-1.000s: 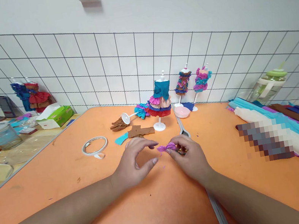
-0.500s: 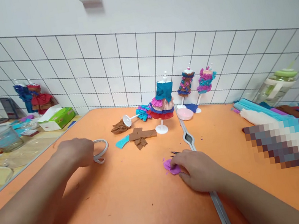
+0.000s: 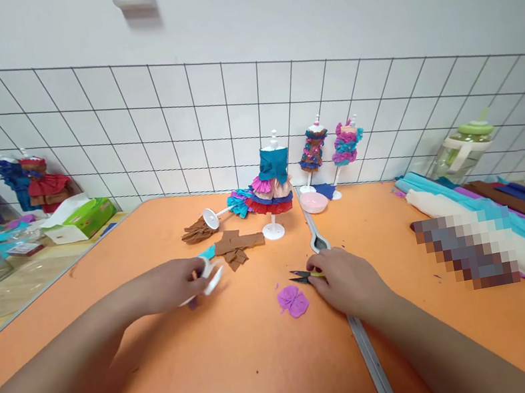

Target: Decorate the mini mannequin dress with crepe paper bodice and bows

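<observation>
Left hand (image 3: 171,286) holds tape (image 3: 215,279); right hand (image 3: 347,282) holds snips (image 3: 301,276); pink bowl (image 3: 314,202) right of centre; green box (image 3: 93,217) left, print illegible.

craft workspace: little dressed mannequins (image 3: 273,166), coloured rolls (image 3: 448,211), cut scraps (image 3: 238,244), snips (image 3: 309,275)

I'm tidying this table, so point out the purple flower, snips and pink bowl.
Purple flower (image 3: 293,301), head view: its gathered middle.
Snips (image 3: 302,274), head view: a dark blade.
Pink bowl (image 3: 315,207), head view: its front wall.
</observation>
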Demonstrator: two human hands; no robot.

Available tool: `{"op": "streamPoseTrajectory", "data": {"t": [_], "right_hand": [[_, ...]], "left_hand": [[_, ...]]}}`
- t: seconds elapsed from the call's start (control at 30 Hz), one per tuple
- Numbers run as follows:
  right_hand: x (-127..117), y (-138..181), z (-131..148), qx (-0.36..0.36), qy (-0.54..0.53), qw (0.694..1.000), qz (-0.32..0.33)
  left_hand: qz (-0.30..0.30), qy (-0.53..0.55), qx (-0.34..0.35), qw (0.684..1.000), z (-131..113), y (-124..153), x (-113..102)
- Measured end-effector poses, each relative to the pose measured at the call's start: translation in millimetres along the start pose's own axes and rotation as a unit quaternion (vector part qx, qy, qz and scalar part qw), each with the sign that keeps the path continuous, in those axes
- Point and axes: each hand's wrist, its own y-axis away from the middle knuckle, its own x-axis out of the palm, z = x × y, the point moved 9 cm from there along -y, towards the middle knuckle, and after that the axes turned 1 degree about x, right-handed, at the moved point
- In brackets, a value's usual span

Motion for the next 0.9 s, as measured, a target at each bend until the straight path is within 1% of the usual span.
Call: {"op": "streamPoseTrajectory", "data": {"t": [0.03, 0.1, 0.17, 0.27, 0.37, 0.47, 0.53, 0.6, 0.67, 0.8, 0.83, 0.9], "right_hand": [[2.3, -0.5, -4.4, 0.005, 0.010, 1.000, 0.008], [7.1, -1.9, -12.5, 0.012, 0.019, 1.000, 0.020], [10.5, -3.7, -20.2, 0.026, 0.024, 0.999, 0.023], [9.8, -5.6, -25.0, 0.047, 0.031, 0.998, 0.006], [-1.6, -4.6, -14.0, 0.028, 0.000, 0.999, -0.046], [-19.1, 0.5, 3.1, -0.012, -0.060, 0.992, -0.110], [-25.4, 3.5, 11.4, -0.035, -0.078, 0.988, -0.126], [-23.1, 4.0, 16.8, -0.058, -0.082, 0.989, -0.108], [-14.8, 3.4, 22.1, -0.094, -0.084, 0.989, -0.072], [5.9, 6.9, 38.9, -0.195, -0.076, 0.978, -0.004], [10.2, 7.9, 41.6, -0.206, -0.072, 0.976, 0.009], [14.7, 8.4, 42.7, -0.195, -0.071, 0.978, 0.021]], "left_hand": [[0.003, 0.036, 0.031, 0.999, -17.3, 1.1, 5.3], [0.009, 0.118, 0.115, 0.986, -50.0, 1.7, 17.0], [-0.006, 0.189, 0.151, 0.970, -65.5, -1.2, 26.4], [-0.032, 0.265, 0.172, 0.948, -72.5, -7.9, 38.2], [-0.062, 0.298, 0.191, 0.933, -75.4, -9.9, 43.6], [-0.090, 0.271, 0.207, 0.936, -77.2, -7.6, 46.9], [-0.109, 0.218, 0.223, 0.944, -78.5, -5.3, 48.7], [-0.133, 0.177, 0.234, 0.947, -78.2, -3.4, 48.3], [-0.153, 0.160, 0.236, 0.946, -77.0, -2.3, 46.1], [-0.161, 0.163, 0.225, 0.947, -77.2, -1.5, 41.7], [-0.161, 0.167, 0.221, 0.947, -77.0, -1.6, 41.0], [-0.165, 0.173, 0.216, 0.947, -76.1, -1.9, 40.4]]}}
